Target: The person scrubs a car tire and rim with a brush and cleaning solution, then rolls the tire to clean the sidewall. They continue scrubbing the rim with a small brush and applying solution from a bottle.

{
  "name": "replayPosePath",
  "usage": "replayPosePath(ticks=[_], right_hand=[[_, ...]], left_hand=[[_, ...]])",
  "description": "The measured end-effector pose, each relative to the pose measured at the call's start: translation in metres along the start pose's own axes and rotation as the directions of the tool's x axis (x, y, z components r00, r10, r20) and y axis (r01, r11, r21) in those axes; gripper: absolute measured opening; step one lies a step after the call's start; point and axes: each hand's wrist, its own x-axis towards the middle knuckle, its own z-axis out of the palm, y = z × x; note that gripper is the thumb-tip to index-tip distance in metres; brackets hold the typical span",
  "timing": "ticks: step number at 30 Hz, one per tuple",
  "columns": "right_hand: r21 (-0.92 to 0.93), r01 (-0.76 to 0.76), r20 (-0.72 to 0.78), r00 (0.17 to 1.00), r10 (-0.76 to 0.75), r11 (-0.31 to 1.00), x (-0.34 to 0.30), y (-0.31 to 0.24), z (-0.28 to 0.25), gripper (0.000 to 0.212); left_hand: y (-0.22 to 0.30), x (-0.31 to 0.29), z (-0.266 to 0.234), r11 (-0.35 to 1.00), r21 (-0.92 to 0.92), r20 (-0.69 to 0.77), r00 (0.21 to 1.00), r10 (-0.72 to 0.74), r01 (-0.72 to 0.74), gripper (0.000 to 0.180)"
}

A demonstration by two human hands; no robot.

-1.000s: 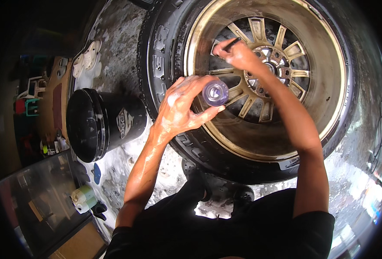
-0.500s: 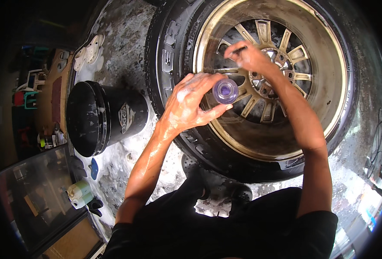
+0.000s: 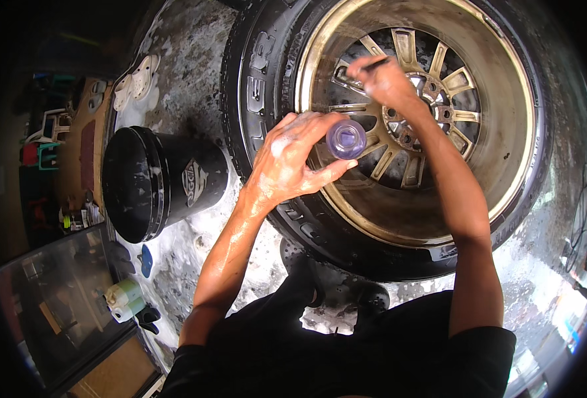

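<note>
The two hands are apart. The left hand (image 3: 296,156), wet and streaked with white foam, is curled around a small round container of see-through purple material (image 3: 346,140), thumb on the near side and fingers on the far side. The container is held above the left part of a gold-coloured metal wheel (image 3: 405,50) with a thick black rubber tyre (image 3: 260,99), which lies flat on a grey concrete floor (image 3: 207,232) with white suds. The right hand (image 3: 389,83) is closed on a thin dark tool (image 3: 375,64) over the spokes; it is blurred, and the tool's working end cannot be made out.

The container looks light and fairly stiff, though plastic or glass I cannot tell; with wet skin it is likely slippery, so a full wrap around its side should serve better than a fingertip pinch. The tool seems light too, best gripped along its shaft. The wheel should be heavy and rigid, its tyre firm with only slight give; the tyre's outer edge would offer the surest hold, for both hands at once
</note>
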Motion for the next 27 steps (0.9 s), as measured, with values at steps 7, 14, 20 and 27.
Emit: replayPosePath(ticks=[7,14,20,27], right_hand=[[0.274,-0.187,-0.007,0.981,0.196,0.943,-0.002,-0.008,-0.018,0.02],[0.055,-0.175,0.152,0.974,0.165,0.983,-0.001,-0.006,-0.002,0.019],[0.086,-0.179,0.048,0.983,0.175,0.98,0.006,-0.01,0.004,0.017],[0.526,-0.139,-0.193,0.941,0.277,0.839,0.005,0.011,0.014,0.018]], left_hand=[[0.002,0.002,-0.001,1.0,0.0,0.016,1.0,-0.019,0.019,0.056],[0.001,0.001,-0.001,1.0,-0.005,0.014,1.0,-0.008,0.008,0.057],[0.001,0.002,-0.001,1.0,-0.017,0.004,1.0,-0.008,0.008,0.056],[-0.001,0.001,0.0,1.0,0.017,0.028,1.0,0.005,-0.005,0.055]])
